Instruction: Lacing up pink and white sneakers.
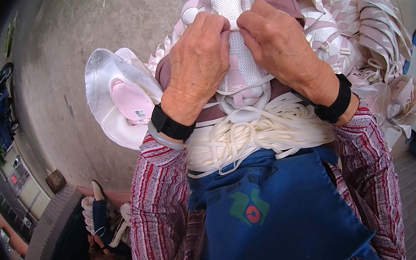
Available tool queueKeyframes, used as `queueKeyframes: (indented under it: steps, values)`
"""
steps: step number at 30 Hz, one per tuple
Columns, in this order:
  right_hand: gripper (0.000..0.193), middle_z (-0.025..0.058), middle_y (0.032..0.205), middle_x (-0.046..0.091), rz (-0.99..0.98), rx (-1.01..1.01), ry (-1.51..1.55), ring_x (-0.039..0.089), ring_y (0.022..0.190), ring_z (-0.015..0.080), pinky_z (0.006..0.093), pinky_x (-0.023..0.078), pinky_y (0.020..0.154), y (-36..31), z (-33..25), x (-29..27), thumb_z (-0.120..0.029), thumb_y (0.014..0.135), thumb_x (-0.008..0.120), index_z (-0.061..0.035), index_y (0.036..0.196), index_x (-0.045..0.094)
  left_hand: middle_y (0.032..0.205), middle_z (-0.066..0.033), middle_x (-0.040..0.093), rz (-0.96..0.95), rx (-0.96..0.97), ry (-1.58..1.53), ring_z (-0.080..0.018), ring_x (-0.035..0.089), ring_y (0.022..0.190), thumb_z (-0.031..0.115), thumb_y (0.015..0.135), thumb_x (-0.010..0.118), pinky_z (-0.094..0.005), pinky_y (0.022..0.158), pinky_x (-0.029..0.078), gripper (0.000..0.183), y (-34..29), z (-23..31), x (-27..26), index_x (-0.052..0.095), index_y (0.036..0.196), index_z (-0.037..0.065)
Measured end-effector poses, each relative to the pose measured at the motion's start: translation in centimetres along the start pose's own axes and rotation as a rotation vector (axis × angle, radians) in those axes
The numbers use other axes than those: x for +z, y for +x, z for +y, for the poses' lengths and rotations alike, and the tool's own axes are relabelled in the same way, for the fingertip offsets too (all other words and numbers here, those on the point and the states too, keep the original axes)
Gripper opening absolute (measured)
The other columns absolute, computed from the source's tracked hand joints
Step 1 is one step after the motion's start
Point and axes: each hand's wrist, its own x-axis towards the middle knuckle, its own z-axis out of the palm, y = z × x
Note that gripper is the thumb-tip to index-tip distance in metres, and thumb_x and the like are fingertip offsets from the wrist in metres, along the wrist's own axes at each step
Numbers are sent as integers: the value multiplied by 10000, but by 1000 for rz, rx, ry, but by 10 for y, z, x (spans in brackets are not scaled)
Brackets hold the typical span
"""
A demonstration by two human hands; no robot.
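The left hand (199,59) and right hand (276,41) pinch a white lace against a pink-and-white shoe upper (232,32) held over the lap. A bundle of white laces (261,132) lies below on a blue apron (281,215), with stacked uppers (360,29) beyond.

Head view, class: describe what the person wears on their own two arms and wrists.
Both arms wear long sleeves with wavy red, white and grey stripes: left sleeve, right sleeve. The left hand has a black wristband with a pale grey bangle just below it. The right hand has a matching black wristband. No gloves.
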Motion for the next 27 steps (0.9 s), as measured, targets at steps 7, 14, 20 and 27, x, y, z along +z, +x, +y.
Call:
queueKeyframes:
  steps: [7,14,20,27]
  values:
    - [118,146,809,529,-14,104,49,587,733,332,400,476,631,-4,-4,1,-19,777,637,-5,864,558,866,-133,546,7,10,18,-325,591,788,58,839,604,-404,656,479,86,1,2,-1,551,905,40]
    - [106,140,802,529,5,47,78,578,726,329,383,469,629,-3,1,5,-43,797,641,-8,886,596,890,-124,588,16,17,39,-325,611,780,44,846,598,-394,645,485,97,-1,0,-3,559,934,51]
    - [87,134,784,566,46,142,135,579,712,297,359,465,638,-6,0,7,-72,821,618,2,867,628,878,-127,542,20,30,40,-327,588,788,59,845,591,-408,655,476,86,1,0,0,541,913,41]
    - [105,117,783,587,13,56,168,580,714,232,307,455,645,-1,6,4,-91,816,628,2,865,638,943,-153,590,-6,-144,-31,-303,621,808,141,856,633,-374,691,485,214,-10,1,-8,566,1014,13]
